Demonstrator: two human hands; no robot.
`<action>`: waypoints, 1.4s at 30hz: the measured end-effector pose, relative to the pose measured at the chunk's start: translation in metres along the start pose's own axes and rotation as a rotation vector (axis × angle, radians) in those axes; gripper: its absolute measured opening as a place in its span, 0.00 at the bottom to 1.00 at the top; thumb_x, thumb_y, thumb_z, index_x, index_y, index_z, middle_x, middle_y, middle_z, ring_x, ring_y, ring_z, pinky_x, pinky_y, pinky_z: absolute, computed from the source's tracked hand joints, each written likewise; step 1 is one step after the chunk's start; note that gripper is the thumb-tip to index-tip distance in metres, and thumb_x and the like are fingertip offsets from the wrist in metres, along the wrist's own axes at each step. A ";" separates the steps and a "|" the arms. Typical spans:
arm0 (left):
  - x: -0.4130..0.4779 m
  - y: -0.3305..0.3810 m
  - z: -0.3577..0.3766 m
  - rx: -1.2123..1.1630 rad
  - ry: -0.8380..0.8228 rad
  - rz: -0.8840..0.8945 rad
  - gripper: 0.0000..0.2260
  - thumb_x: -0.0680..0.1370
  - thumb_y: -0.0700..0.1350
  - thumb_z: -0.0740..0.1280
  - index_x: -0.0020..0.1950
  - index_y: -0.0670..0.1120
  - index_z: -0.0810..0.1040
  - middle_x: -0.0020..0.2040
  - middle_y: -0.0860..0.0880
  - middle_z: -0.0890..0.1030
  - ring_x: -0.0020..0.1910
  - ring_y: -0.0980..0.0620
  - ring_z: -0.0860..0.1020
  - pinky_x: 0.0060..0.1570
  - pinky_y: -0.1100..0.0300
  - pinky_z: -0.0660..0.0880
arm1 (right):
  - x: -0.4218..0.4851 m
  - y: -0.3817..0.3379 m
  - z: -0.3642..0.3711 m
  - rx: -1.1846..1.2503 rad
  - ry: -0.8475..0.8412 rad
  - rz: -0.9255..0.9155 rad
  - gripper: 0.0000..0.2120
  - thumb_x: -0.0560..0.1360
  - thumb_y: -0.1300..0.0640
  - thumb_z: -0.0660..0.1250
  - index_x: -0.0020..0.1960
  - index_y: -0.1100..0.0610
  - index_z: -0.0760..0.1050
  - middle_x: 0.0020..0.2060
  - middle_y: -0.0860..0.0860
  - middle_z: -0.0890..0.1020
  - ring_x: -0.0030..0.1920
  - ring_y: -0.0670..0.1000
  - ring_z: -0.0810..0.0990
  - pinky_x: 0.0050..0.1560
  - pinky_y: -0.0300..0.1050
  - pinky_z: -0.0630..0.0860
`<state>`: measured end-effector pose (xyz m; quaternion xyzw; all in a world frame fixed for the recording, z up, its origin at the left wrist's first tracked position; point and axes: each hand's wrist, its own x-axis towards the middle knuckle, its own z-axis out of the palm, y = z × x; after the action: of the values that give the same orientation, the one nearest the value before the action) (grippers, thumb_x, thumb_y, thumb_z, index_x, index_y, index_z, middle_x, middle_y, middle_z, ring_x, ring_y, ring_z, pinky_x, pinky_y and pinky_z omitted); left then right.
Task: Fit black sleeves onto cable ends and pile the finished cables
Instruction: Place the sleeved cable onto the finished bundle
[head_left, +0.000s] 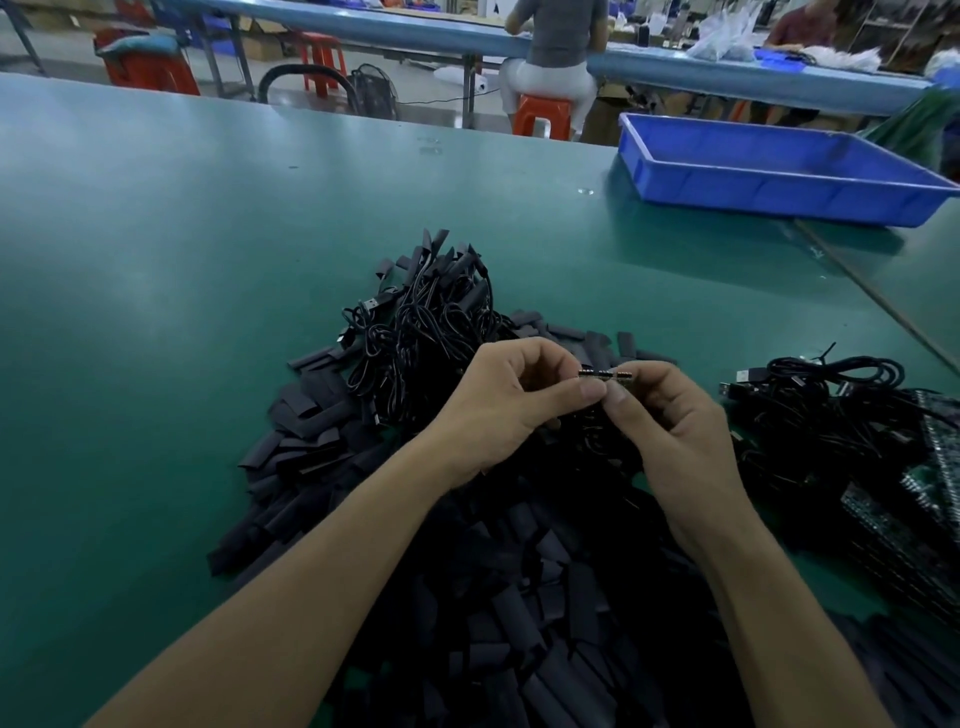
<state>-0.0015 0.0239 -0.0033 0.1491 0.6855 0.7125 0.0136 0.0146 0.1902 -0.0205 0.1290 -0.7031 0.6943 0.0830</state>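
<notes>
Where the green table (156, 260) carries a heap of flat black sleeves (519, 597), pile of black sleeved cables (431, 322) behind it, left hand (493, 410) and right hand (670, 426) above, fingers (587, 391) of both pinching a small dark cable end (605, 373).

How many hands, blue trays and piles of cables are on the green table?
Hands: 2, the left hand and the right hand, both pinching one small part
Blue tray: 1
Cable piles: 2, a middle pile and a right pile
Total: 5
</notes>
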 end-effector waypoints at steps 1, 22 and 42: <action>-0.001 -0.001 0.001 -0.027 -0.006 -0.020 0.08 0.74 0.38 0.75 0.39 0.46 0.78 0.32 0.54 0.78 0.31 0.59 0.74 0.34 0.68 0.74 | 0.000 -0.001 0.000 0.032 -0.018 0.004 0.01 0.73 0.49 0.72 0.45 0.44 0.82 0.39 0.43 0.83 0.40 0.40 0.80 0.42 0.32 0.77; 0.005 0.015 -0.009 -0.537 0.129 -0.018 0.10 0.78 0.49 0.64 0.43 0.43 0.75 0.38 0.47 0.83 0.37 0.50 0.82 0.45 0.53 0.82 | 0.009 -0.006 -0.011 -0.143 0.534 0.001 0.07 0.79 0.60 0.69 0.44 0.49 0.77 0.35 0.41 0.81 0.37 0.38 0.77 0.44 0.36 0.76; 0.002 0.053 -0.020 0.853 0.288 0.275 0.17 0.84 0.41 0.59 0.72 0.45 0.74 0.47 0.54 0.75 0.47 0.56 0.74 0.48 0.73 0.66 | -0.009 0.011 0.021 -1.290 -0.277 -0.018 0.28 0.81 0.37 0.51 0.79 0.45 0.57 0.66 0.46 0.66 0.66 0.51 0.61 0.62 0.47 0.58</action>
<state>0.0021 0.0018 0.0483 0.1305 0.8859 0.3759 -0.2385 0.0211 0.1700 -0.0341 0.1473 -0.9812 0.1102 0.0582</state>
